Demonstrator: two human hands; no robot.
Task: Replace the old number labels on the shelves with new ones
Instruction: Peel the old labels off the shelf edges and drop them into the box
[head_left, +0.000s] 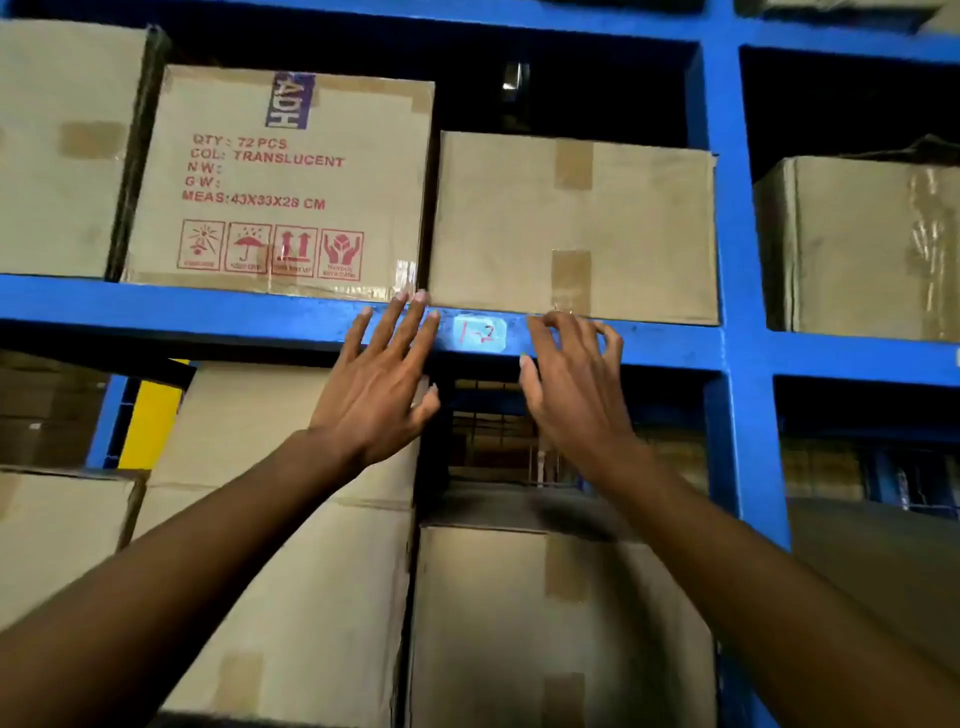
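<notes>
A pale blue label with "1-2" written in red is stuck on the front of the blue shelf beam. My left hand lies just left of the label with straight, spread fingers laid against the beam. My right hand is just right of the label, its fingers bent with the tips against the beam; it holds nothing that I can see. Both forearms reach up from below.
Cardboard boxes sit on the upper shelf: a printed one and a plain one right above the label. More boxes fill the shelf below. A blue upright post stands to the right.
</notes>
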